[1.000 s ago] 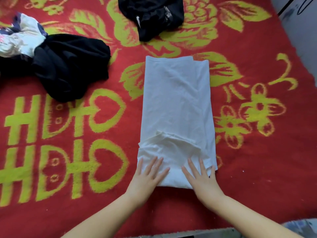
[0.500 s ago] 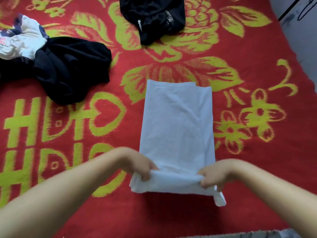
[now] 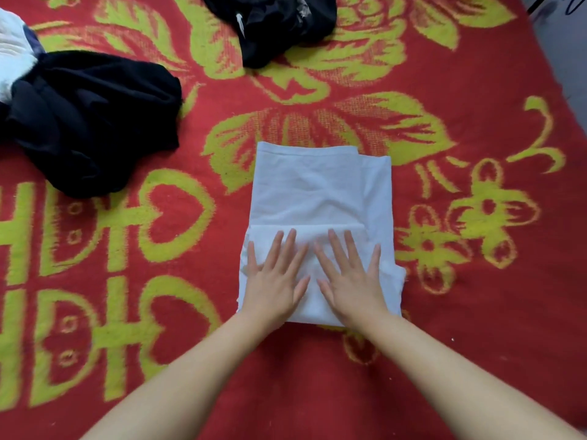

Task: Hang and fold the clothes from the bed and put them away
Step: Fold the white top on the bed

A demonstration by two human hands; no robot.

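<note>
My left hand (image 3: 274, 281) and my right hand (image 3: 351, 279) both lie flat, fingers straight and spread, pressing side by side on the near part of the folded white cotton garment (image 3: 320, 192). Neither hand grips anything; the palms and fingers simply rest on the cloth, thumbs pointing toward each other with a narrow gap between them. The garment sits in the middle of the bed, on the red blanket with yellow-green flowers and characters (image 3: 476, 312), folded into an upright rectangle. Its near end is doubled over onto itself, and the edge of that flap runs across just beyond my fingertips. A small bit of cloth sticks out at the near right corner. To my far left lies a crumpled black garment (image 3: 92, 119), touching a white and dark bundle of cloth (image 3: 12, 58) at the frame's edge. At the top, well apart from the white one, lies another crumpled black garment with a small white mark (image 3: 276, 23)
</note>
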